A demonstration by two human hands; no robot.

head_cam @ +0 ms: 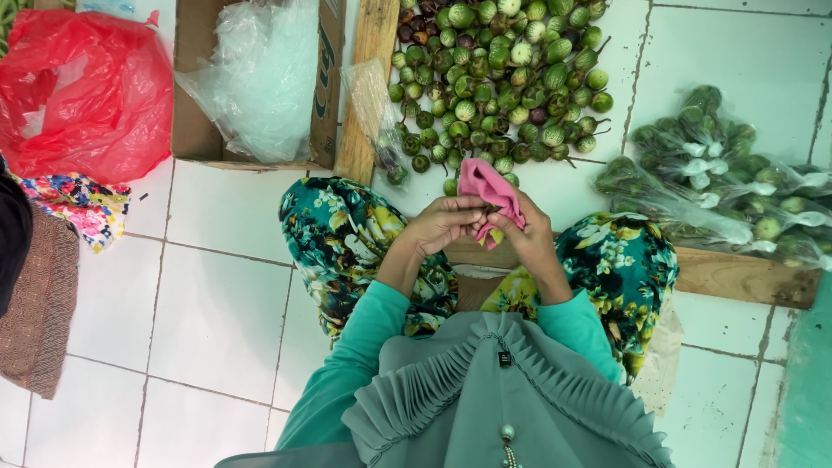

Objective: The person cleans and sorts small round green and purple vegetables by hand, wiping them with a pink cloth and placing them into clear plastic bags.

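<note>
Spreading beyond the fingers, one heap of small green eggplants (pixel 498 78), too many to count, covers the floor (pixel 217 286). One cardboard box (pixel 195 130) and one red bag (pixel 82 87) lie far to their left, several filled clear bags (pixel 719 173) to their right. Both hands, left hand (pixel 442 225) and right hand (pixel 530 238), are clenched around one pink cloth (pixel 490 192). Bare tiles lie open to the left.

Both hands, left hand (pixel 442 224) and right hand (pixel 530 238), grip a pink cloth (pixel 490 192); small green eggplants (pixel 498 74) lie piled just beyond them.
</note>
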